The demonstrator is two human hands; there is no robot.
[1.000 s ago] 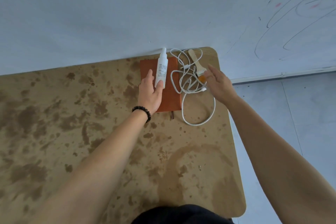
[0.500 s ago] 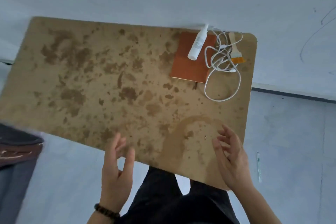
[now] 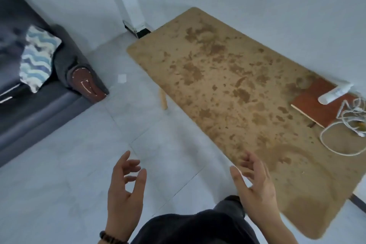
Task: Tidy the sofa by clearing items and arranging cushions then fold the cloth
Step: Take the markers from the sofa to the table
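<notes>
A dark grey sofa (image 3: pixel 35 109) stands at the left, with a blue and white wave-patterned cushion (image 3: pixel 37 57) leaning in its corner by the worn brown armrest (image 3: pixel 87 85). On the far right end of the stained wooden table (image 3: pixel 227 93) lie an orange notebook (image 3: pixel 320 105), a white spray bottle (image 3: pixel 334 93) across it and a tangled white cable (image 3: pixel 348 125). My left hand (image 3: pixel 124 192) and my right hand (image 3: pixel 255 188) hover low in front of me, both empty with fingers spread. No cloth is visible.
Pale grey tiled floor (image 3: pixel 99 164) stretches between the sofa and the table. A white pillar (image 3: pixel 128 0) stands at the back wall. A small white scrap (image 3: pixel 122 78) lies on the floor near the armrest. A table leg (image 3: pixel 163 99) shows under the near edge.
My hands have left the bottle and cable on the table and pulled back to me. My view has swung left, bringing the sofa and cushion into sight.
</notes>
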